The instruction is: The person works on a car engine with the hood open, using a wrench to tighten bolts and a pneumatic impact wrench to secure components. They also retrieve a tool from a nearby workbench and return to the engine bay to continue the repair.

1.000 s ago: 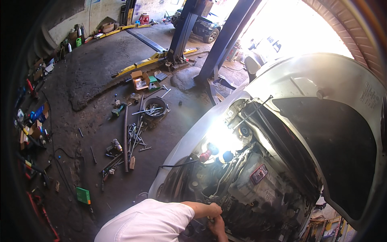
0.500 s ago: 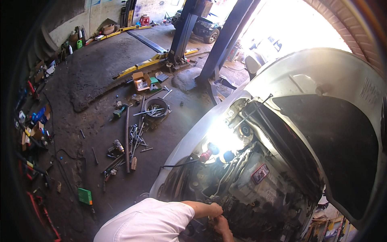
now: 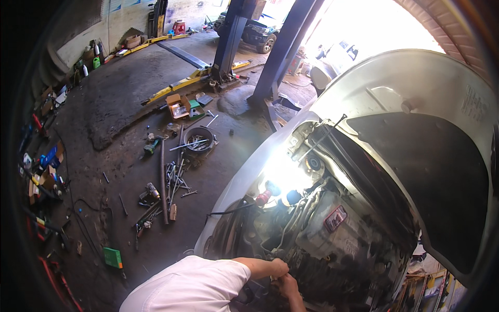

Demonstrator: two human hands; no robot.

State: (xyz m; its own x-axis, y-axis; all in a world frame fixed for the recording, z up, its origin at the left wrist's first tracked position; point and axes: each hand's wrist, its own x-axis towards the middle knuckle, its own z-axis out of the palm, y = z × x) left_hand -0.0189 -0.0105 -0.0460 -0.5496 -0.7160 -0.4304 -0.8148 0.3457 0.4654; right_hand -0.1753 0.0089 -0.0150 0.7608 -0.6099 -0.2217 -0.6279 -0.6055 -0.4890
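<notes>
My left hand (image 3: 279, 267) comes in from a white sleeve (image 3: 197, 281) and is closed at the front of a car's engine bay (image 3: 332, 260). Just below and touching or nearly touching it is my right hand (image 3: 287, 285), its fingers curled too. Whatever the two hands grip is hidden between them and too small to make out. Beyond them, a glaring work lamp with a red part (image 3: 263, 197) lights the bay. A phone-like thing in a red frame (image 3: 335, 218) lies on the engine cover (image 3: 317, 229).
The raised hood (image 3: 416, 156) stands at the right, a prop rod (image 3: 325, 135) near its left side. On the floor at left lie several wrenches (image 3: 176, 177), a round tool bowl (image 3: 199, 139), a long bar (image 3: 162, 182) and a green box (image 3: 112, 257). A blue lift post (image 3: 286, 52) rises behind.
The view has shifted a little. My right hand has turned slightly and moved a bit up beside the left, which stays closed in nearly the same place.
</notes>
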